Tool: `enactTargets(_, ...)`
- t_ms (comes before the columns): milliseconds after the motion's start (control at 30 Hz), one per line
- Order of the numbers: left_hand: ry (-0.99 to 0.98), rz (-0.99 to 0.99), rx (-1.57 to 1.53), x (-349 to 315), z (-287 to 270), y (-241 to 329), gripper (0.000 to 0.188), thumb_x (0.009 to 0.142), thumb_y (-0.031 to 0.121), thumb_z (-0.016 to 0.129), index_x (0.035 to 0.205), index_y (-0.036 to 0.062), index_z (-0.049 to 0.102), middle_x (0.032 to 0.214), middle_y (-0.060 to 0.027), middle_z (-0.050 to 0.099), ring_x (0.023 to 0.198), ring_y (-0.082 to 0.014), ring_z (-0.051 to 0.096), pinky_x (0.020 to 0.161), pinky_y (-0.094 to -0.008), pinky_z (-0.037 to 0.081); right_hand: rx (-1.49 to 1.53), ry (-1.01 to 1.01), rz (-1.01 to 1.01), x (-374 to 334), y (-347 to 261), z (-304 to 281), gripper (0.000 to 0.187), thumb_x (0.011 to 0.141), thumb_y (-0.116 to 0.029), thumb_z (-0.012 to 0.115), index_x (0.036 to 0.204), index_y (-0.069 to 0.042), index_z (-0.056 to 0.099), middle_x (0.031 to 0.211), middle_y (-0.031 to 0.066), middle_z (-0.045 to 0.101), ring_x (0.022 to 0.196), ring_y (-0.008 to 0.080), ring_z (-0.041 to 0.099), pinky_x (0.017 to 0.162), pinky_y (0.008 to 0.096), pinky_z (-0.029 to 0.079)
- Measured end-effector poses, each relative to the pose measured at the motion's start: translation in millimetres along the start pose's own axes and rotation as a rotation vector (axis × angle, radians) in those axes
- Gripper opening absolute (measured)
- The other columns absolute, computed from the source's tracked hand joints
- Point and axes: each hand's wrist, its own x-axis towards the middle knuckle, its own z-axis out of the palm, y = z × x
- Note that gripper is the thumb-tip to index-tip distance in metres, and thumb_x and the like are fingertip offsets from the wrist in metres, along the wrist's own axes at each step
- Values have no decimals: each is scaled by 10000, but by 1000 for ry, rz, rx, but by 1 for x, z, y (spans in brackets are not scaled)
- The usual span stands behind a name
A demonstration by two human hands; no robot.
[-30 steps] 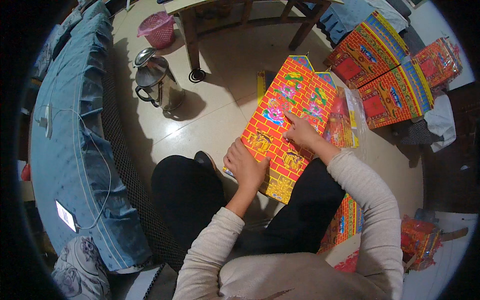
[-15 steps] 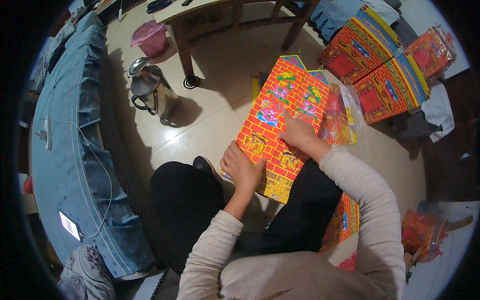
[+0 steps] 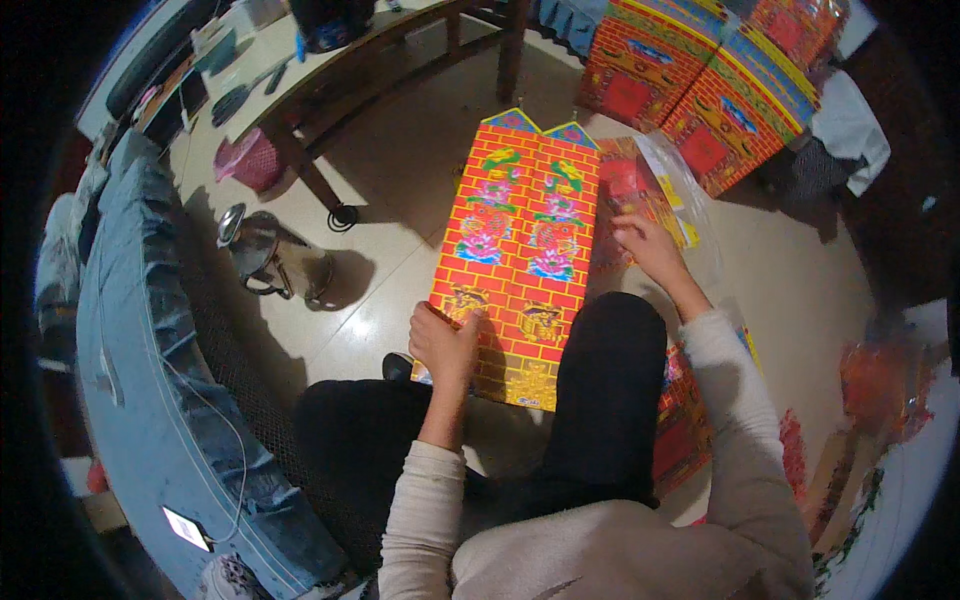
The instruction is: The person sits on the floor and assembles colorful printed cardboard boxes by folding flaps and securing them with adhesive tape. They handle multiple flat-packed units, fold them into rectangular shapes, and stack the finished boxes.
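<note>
A folded cardboard panel (image 3: 515,250), printed with red and yellow bricks, lotus flowers and fish, stands tilted at my knees. Two pointed blue gables form its far end, and a crease runs down its middle. My left hand (image 3: 445,342) grips its lower left edge, thumb on the printed face and fingers wrapped round the side. Off the panel's right edge, my right hand (image 3: 650,248) hangs with loosely bent fingers, apart from the panel and holding nothing visible. Beneath it lies a clear plastic packet (image 3: 665,205) with red printed sheets.
Assembled brick-patterned cardboard boxes (image 3: 740,110) stand at the far right. A wooden table (image 3: 350,80) is ahead, with a pink basket (image 3: 248,162) by its leg. A metal kettle (image 3: 285,262) stands on the floor at left, near a blue-covered sofa (image 3: 150,350) bearing a phone (image 3: 187,528).
My right hand has left the panel's face and moved right, past its edge. The panel has turned more upright in view. My left hand still holds its left edge. The view has shifted.
</note>
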Motion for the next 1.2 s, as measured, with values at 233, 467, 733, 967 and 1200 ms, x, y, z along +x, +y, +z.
enactTargets(233, -31, 52, -28, 73, 41, 13, 735, 640, 482, 874, 1089, 6, 540, 1019, -174, 650, 915, -346, 651, 826, -441, 501, 130, 78, 237, -112, 253, -36, 289, 924, -183, 614, 1172, -40, 651, 856, 29, 670, 682, 124, 585, 585, 286, 488)
enactTargets(467, -34, 89, 166, 106, 74, 62, 892, 581, 604, 868, 1171, 15, 553, 1157, -180, 623, 1082, -366, 615, 933, -500, 460, -385, 71, 430, -233, 415, -4, 303, 887, -259, 634, 1156, -132, 691, 1110, 110, 702, 1057, 296, 646, 918, 438, 495)
enactTargets(733, -56, 67, 169, 117, 69, 56, 981, 552, 648, 868, 1204, 11, 508, 1161, -172, 606, 1099, -354, 600, 952, -493, 461, -12, 95, 624, -231, 400, 36, 319, 898, -321, 671, 1143, -117, 688, 1042, 118, 708, 946, 247, 674, 867, 411, 509)
enactTargets(967, -73, 147, 95, 143, 83, 27, 952, 543, 608, 898, 1162, -16, 530, 1150, -185, 604, 1083, -353, 605, 938, -465, 479, 250, 97, 936, -222, 430, 47, 317, 915, -346, 661, 1121, -105, 687, 937, 72, 711, 781, 182, 675, 762, 348, 524)
enactTargets(1200, -95, 187, 63, 137, 92, 32, 889, 570, 541, 919, 1129, -39, 542, 1076, -181, 616, 991, -321, 636, 872, -424, 522, 1117, 326, 847, -279, 451, 54, 335, 889, -307, 699, 1131, -80, 649, 1101, 99, 674, 992, 232, 645, 888, 396, 527)
